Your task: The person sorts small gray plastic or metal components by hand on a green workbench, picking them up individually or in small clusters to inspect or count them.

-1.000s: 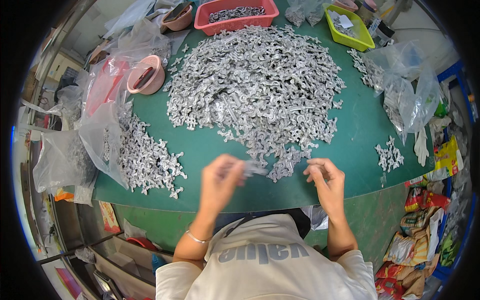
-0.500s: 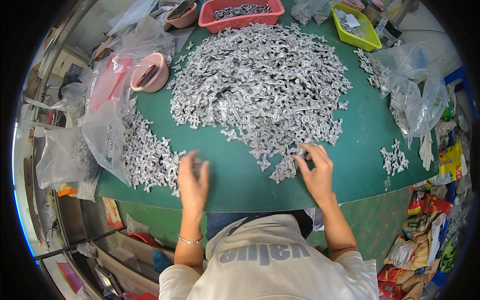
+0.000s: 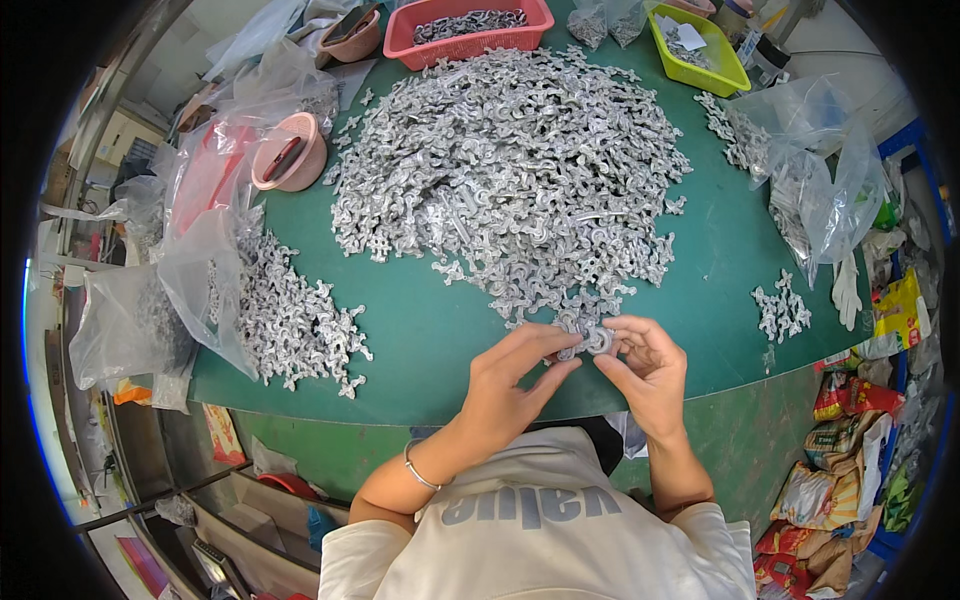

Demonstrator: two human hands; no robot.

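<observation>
A big heap of small silver metal castings [image 3: 510, 160], with curved, lobed shapes, covers the middle of the green table [image 3: 420, 370]. At its near tip my two hands meet. The thumb and fingers of my right hand [image 3: 648, 375] pinch a silver metal casting [image 3: 599, 341] with a rounded end. My left hand [image 3: 508, 385], wearing a bracelet on its wrist, has its fingertips closed on the left side of the same casting. Loose castings lie directly behind the fingertips and partly blend with the held one.
A smaller pile of castings [image 3: 290, 320] spills from clear plastic bags [image 3: 205, 280] at left. A pink basket [image 3: 470, 45] and a yellow-green basket [image 3: 700, 70] stand at the back. On the right lie a small cluster of castings [image 3: 782, 308] and a white glove [image 3: 848, 290].
My left hand has moved right from beside the left pile to join my right hand. The right hand has come slightly nearer me, now pinching a casting away from the heap's tip.
</observation>
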